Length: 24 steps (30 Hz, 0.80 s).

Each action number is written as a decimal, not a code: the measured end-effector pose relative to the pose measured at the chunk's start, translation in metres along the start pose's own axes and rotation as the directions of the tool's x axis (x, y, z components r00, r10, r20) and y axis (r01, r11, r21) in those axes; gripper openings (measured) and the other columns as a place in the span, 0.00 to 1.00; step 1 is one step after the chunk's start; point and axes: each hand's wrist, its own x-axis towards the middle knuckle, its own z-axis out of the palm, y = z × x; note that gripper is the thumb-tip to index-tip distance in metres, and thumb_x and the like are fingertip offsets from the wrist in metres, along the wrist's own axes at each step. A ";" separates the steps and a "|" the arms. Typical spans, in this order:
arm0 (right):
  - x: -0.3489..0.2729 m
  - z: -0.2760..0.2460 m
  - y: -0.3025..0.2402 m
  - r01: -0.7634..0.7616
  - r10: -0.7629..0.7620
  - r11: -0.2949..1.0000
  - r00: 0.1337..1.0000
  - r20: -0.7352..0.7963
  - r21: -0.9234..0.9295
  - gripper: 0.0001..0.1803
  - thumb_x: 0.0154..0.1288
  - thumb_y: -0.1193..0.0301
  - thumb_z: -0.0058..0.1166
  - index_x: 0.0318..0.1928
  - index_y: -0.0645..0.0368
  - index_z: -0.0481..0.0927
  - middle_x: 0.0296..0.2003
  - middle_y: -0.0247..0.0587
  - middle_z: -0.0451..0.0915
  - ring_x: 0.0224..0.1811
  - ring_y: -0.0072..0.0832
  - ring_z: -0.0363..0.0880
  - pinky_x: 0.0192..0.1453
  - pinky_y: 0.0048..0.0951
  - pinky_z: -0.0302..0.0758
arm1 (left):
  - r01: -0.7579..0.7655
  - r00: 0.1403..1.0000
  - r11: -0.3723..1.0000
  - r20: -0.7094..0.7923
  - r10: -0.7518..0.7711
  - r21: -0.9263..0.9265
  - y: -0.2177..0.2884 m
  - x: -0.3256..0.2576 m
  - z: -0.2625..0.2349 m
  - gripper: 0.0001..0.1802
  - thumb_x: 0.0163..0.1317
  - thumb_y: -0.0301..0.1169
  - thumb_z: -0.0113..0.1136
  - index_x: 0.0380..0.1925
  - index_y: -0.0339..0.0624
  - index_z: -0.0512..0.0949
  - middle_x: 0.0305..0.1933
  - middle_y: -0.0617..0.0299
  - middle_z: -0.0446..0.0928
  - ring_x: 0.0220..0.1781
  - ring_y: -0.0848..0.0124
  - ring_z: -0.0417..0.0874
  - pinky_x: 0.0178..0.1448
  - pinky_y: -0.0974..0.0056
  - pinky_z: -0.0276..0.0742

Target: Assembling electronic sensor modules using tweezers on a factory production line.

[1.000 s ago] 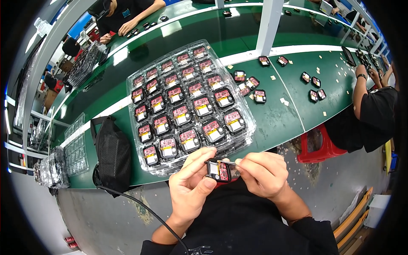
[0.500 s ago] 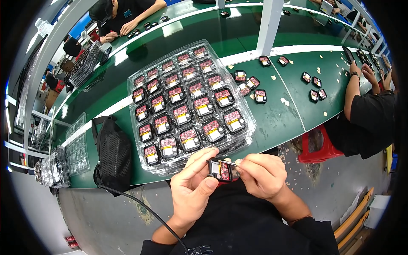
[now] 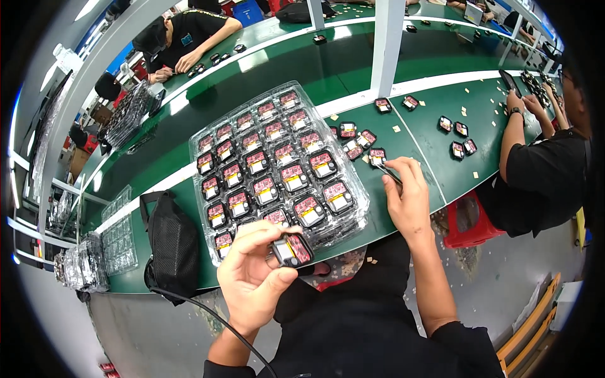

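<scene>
Between the fingers and thumb of my left hand (image 3: pixel 249 277), I hold a small black square housing (image 3: pixel 293 250) with a red circuit board and a pale block inside. It is tilted in front of the near edge of the clear plastic tray (image 3: pixel 357 211). My right hand (image 3: pixel 407 195) is closed around a thin metal tool that looks like tweezers (image 3: pixel 392 172). The tool's tip is beside another such housing (image 3: pixel 377 156) on the green bench; whether they touch, I cannot tell. Rows of similar housings fill the tray's pockets.
Several loose housings (image 3: pixel 353 149) and small pale paper bits lie on the bench (image 3: pixel 413 145) right of the tray. A black bag (image 3: pixel 171 242) is at its left, with a cable beside it. A white post (image 3: pixel 386 53) rises behind. Co-workers sit across and at right, by a red stool (image 3: pixel 471 223).
My right hand has moved away from the held housing, up and forward to the loose pieces on the bench. My left hand has shifted left with its housing.
</scene>
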 end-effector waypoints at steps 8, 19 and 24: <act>-0.003 0.019 0.017 -0.016 0.083 0.896 0.988 0.132 -0.443 0.15 0.68 0.67 0.62 0.52 0.56 0.80 0.68 0.46 0.74 0.39 0.49 0.87 0.42 0.47 0.83 | -0.142 0.990 0.600 0.104 0.097 0.788 -0.008 0.109 -0.010 0.15 0.54 0.19 0.75 0.40 0.37 0.80 0.50 0.57 0.79 0.53 0.65 0.84 0.58 0.62 0.84; -0.005 0.015 0.015 -0.055 0.100 0.934 0.989 0.111 -0.354 0.12 0.64 0.71 0.64 0.47 0.59 0.81 0.65 0.44 0.79 0.47 0.50 0.86 0.47 0.44 0.82 | -0.255 0.966 0.233 0.257 0.023 0.938 -0.032 0.123 -0.023 0.10 0.65 0.29 0.67 0.42 0.37 0.88 0.47 0.54 0.86 0.50 0.55 0.86 0.57 0.55 0.81; -0.003 0.016 0.015 -0.052 0.098 0.933 0.989 0.113 -0.355 0.12 0.64 0.70 0.66 0.44 0.60 0.80 0.61 0.46 0.80 0.44 0.49 0.87 0.45 0.43 0.82 | -0.266 0.963 0.199 0.269 0.014 0.943 -0.030 0.123 -0.022 0.10 0.65 0.28 0.66 0.42 0.36 0.88 0.48 0.54 0.85 0.54 0.54 0.83 0.60 0.55 0.78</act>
